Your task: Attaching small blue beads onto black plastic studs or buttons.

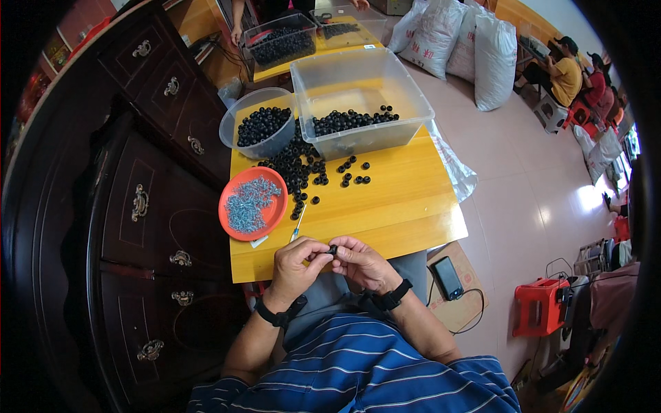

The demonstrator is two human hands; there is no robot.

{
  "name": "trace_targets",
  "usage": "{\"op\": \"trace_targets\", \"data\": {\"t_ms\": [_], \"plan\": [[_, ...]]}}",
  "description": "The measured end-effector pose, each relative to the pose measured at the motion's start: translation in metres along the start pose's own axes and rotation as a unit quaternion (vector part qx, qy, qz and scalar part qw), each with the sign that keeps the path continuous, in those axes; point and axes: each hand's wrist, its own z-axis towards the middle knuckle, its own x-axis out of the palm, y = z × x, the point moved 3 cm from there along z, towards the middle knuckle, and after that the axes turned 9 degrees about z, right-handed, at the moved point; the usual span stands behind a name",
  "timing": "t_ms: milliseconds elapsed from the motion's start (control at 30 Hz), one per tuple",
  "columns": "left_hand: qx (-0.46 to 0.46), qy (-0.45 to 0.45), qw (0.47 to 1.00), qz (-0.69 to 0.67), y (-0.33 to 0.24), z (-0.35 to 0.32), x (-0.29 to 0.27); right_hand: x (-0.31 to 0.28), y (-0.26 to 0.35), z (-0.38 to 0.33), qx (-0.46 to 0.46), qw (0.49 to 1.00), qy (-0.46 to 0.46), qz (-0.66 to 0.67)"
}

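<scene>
At the near edge of the table (399,213), left hand (295,267) and right hand (365,265) pinch one black bead (333,250) between fingertips; one slip could drop it into the lap (323,296). Past that, bumping the orange dish (275,212) might spill metal bits (248,206) among loose beads (292,173), ugh.

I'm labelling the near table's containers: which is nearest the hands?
The orange dish, holding small silvery pieces. It lies nearest; the round tub and the rectangular bin, both clear with black pieces, stand farther back.
</scene>
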Motion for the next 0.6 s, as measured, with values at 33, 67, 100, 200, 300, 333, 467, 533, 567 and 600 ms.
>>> {"op": "trace_targets", "data": {"t_ms": [33, 67, 100, 200, 300, 333, 467, 533, 567, 600], "plan": [[0.003, 0.005, 1.000, -0.003, -0.0007, 0.0010, -0.0003, -0.0004, 0.0000, 0.0002, 0.000, 1.000, 0.000, 0.001], [0.007, 0.010, 1.000, -0.007, -0.0010, 0.0014, -0.0003, -0.0010, 0.0001, 0.0004, -0.002, 1.000, 0.000, -0.001], [0.006, 0.010, 1.000, -0.006, 0.0000, 0.0011, -0.0002, -0.0012, 0.0002, 0.0006, -0.004, 1.000, 0.000, -0.003], [-0.030, 0.019, 0.999, -0.037, 0.0058, 0.0003, 0.0007, -0.0004, 0.0009, 0.0003, -0.001, 1.000, -0.007, -0.014], [-0.026, 0.024, 0.999, -0.042, 0.0071, 0.0016, 0.0004, -0.0012, 0.0015, 0.0006, 0.004, 1.000, -0.009, -0.020], [-0.012, 0.023, 0.999, -0.039, 0.0062, 0.0024, 0.0001, -0.0013, 0.0019, 0.0009, 0.004, 1.000, -0.009, -0.019], [0.006, 0.027, 0.999, -0.040, 0.0046, 0.0045, 0.0012, -0.0012, 0.0030, 0.0021, 0.013, 1.000, -0.006, -0.020], [0.010, 0.027, 0.999, -0.034, 0.0025, 0.0055, 0.0012, -0.0006, 0.0036, 0.0022, 0.015, 1.000, -0.008, -0.021], [0.015, 0.026, 0.999, -0.028, 0.0014, 0.0062, 0.0012, 0.0002, 0.0039, 0.0024, 0.013, 1.000, -0.007, -0.020], [0.016, 0.027, 0.999, -0.028, 0.0006, 0.0069, 0.0014, 0.0009, 0.0043, 0.0026, 0.011, 1.000, -0.006, -0.020]]}}
